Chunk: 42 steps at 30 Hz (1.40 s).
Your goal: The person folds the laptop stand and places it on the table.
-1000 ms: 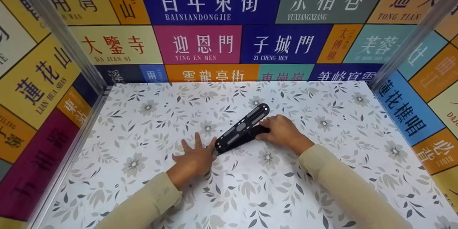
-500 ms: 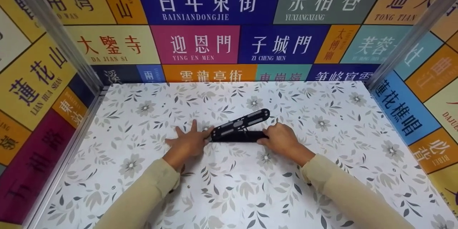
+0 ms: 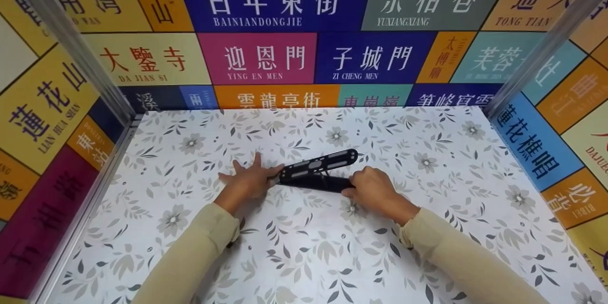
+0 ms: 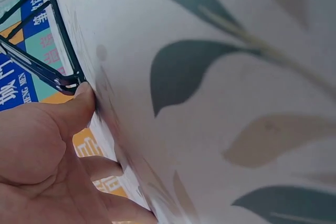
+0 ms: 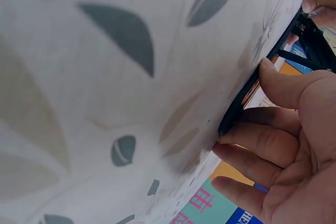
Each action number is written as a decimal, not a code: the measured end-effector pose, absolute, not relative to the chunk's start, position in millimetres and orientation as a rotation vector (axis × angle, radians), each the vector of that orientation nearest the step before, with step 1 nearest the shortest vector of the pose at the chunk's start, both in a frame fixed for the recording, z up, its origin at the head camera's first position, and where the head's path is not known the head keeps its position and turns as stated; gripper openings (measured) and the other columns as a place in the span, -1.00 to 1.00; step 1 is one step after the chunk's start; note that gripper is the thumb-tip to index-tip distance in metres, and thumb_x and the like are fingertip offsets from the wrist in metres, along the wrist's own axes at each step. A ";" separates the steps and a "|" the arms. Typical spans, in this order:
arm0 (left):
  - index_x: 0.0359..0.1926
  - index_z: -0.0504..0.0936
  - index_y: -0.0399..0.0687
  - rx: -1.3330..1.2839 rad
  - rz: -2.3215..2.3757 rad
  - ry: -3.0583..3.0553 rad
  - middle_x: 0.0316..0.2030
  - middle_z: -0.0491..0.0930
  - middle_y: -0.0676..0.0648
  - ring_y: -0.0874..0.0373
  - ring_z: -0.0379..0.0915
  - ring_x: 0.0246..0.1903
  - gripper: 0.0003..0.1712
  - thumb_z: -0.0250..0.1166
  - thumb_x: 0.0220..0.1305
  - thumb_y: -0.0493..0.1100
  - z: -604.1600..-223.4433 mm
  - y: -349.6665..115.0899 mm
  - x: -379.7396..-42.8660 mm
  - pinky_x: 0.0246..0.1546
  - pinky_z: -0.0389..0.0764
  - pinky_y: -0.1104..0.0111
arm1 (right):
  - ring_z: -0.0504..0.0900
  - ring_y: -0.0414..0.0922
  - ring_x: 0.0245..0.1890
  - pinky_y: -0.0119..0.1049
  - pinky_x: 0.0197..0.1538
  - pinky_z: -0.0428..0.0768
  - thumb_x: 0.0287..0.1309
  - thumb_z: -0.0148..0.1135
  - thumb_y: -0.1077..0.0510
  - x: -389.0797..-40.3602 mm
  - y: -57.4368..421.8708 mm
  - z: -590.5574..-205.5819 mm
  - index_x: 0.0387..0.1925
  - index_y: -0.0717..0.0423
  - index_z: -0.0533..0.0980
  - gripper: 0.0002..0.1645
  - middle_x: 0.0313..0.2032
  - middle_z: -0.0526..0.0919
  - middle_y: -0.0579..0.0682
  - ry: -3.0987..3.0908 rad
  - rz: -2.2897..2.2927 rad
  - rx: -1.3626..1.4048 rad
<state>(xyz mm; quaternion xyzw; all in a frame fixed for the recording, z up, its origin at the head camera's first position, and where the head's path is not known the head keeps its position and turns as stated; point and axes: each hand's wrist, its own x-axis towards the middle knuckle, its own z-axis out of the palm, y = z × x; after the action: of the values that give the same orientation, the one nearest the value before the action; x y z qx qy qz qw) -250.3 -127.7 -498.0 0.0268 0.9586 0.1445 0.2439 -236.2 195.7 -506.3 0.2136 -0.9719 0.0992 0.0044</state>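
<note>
A black folding stand (image 3: 315,165), hinged at its left end, stands on the patterned table with its slotted upper plate raised at a slant over the lower one. Thin struts join the two plates. At the hinge, my left hand (image 3: 244,183) pinches the stand's end between thumb and forefinger, its other fingers spread over the cloth. The left wrist view shows that thumb (image 4: 83,95) right at the hinge corner. My right hand (image 3: 375,192) grips the lower plate's right end, thumb on the near side and fingers (image 5: 268,140) beyond; the plate's end is partly hidden.
White cloth (image 3: 190,256) with grey leaves and flowers covers the table. Behind it rises a wall (image 3: 266,57) of coloured panels with lettering, and similar panels line both sides. Metal posts (image 3: 97,66) stand at the back corners.
Both hands turn the stand clockwise, swinging its hinge end away from me and its right end nearer. The left hand has moved slightly left and forward. Both grips stay on.
</note>
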 end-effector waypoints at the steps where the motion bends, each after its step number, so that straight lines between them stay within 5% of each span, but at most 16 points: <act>1: 0.45 0.08 0.88 0.076 0.406 2.622 0.65 -0.41 -0.05 -0.61 -0.59 0.48 -0.43 -0.01 0.57 0.17 -498.5 -128.1 -250.3 0.18 -0.39 -0.68 | 0.53 -0.08 -0.57 -0.17 -0.49 0.52 0.17 0.47 -0.15 -237.2 196.3 -505.6 -0.63 0.02 0.57 -0.55 -0.63 0.60 -0.06 -3.064 0.319 0.660; 4: 0.47 0.12 0.82 0.077 0.448 2.640 0.65 -0.37 -0.07 -0.60 -0.57 0.49 -0.41 0.03 0.56 0.15 -500.2 -128.4 -249.7 0.22 -0.39 -0.66 | 0.52 -0.11 -0.57 -0.19 -0.50 0.47 0.19 0.44 -0.18 -241.9 199.9 -503.1 -0.62 0.00 0.59 -0.55 -0.62 0.61 -0.09 -3.119 0.320 0.661; 9: 0.54 0.21 0.50 0.084 0.530 2.722 0.64 -0.16 -0.19 -0.54 -0.40 0.53 -0.32 0.17 0.48 0.07 -504.3 -121.4 -245.0 0.28 -0.28 -0.63 | 0.73 -0.10 -0.37 -0.14 -0.39 0.62 0.17 0.44 -0.20 -253.5 211.1 -500.4 -0.28 -0.05 0.79 -0.66 -0.37 0.81 -0.11 -3.157 0.441 0.618; 14: 0.36 0.52 -0.12 0.233 0.756 2.925 0.35 0.47 -0.31 -0.31 0.35 0.37 -0.39 0.35 0.33 -0.09 -504.9 -104.6 -237.3 0.38 0.32 -0.26 | 0.74 -0.13 -0.30 -0.17 -0.21 0.67 0.12 0.48 -0.23 -273.7 222.5 -499.1 -0.17 -0.14 0.79 -0.64 -0.29 0.84 -0.13 -3.114 0.826 0.492; 17: 0.16 0.66 -0.27 0.266 1.015 2.964 0.08 0.70 -0.26 -0.14 0.61 0.12 -0.50 0.45 0.24 -0.15 -501.8 -93.5 -233.5 0.22 0.58 0.04 | 0.69 -0.13 -0.37 -0.25 -0.25 0.60 0.11 0.49 -0.23 -285.8 227.0 -496.0 -0.26 -0.19 0.79 -0.72 -0.36 0.83 -0.10 -3.137 1.095 0.446; 24: 0.10 0.74 -0.11 0.247 1.207 2.979 0.00 0.76 -0.15 -0.04 0.66 0.07 -0.50 0.56 0.13 -0.09 -500.3 -73.0 -224.7 0.15 0.63 0.12 | 0.62 -0.12 -0.34 -0.32 -0.22 0.55 0.05 0.54 -0.18 -301.2 224.5 -490.9 -0.26 0.02 0.79 -0.61 -0.40 0.75 -0.08 -3.362 1.234 0.432; 28: 0.13 0.72 -0.09 0.214 1.151 2.997 0.04 0.74 -0.16 -0.04 0.63 0.14 -0.50 0.53 0.19 -0.06 -501.9 -66.9 -223.7 0.20 0.61 0.13 | 0.56 -0.17 -0.28 -0.33 -0.11 0.51 -0.08 0.60 -0.23 -305.2 215.5 -492.1 -0.28 -0.07 0.79 -0.59 -0.33 0.74 -0.19 -3.464 1.012 0.380; 36: 0.01 0.78 -0.04 0.089 1.138 2.977 -0.02 0.76 -0.14 -0.03 0.64 0.13 -0.61 0.54 0.17 -0.04 -502.3 -64.0 -230.0 0.16 0.63 0.15 | 0.52 -0.13 -0.41 -0.28 -0.25 0.49 -0.27 0.73 -0.07 -301.3 196.2 -491.8 -0.55 -0.01 0.71 -0.66 -0.56 0.64 -0.20 -3.490 0.752 0.301; 42: 0.00 0.79 -0.05 0.137 1.147 3.001 -0.04 0.77 -0.16 -0.06 0.66 0.11 -0.63 0.54 0.17 -0.07 -501.8 -66.0 -231.8 0.17 0.63 0.12 | 0.56 -0.08 -0.41 -0.21 -0.24 0.53 -0.28 0.74 -0.03 -299.0 189.8 -489.7 -0.55 -0.03 0.69 -0.67 -0.49 0.69 -0.15 -3.437 0.630 0.346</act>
<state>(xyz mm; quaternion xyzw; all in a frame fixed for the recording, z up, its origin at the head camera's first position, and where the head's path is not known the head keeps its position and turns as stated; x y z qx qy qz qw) -231.8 -66.0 -501.8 0.0426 0.9326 0.3563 -0.0372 -299.0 189.8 -489.7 0.0969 -0.9621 0.1763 -0.1839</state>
